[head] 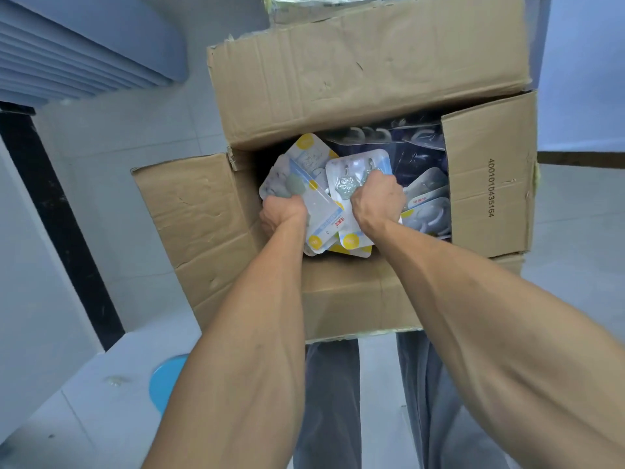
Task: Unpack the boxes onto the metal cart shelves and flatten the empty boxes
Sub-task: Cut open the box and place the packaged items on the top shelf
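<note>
Open cardboard box (pixel 338 299), left hand (pixel 282 211) and right hand (pixel 377 201) each gripping blister packs (pixel 355 170)

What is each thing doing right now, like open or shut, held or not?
Cardboard box: open, flaps folded out, still holding packets.
Left hand: gripping a bunch of packets.
Right hand: gripping another packet bunch.
Loose packets: lying in the box, untouched.
</note>
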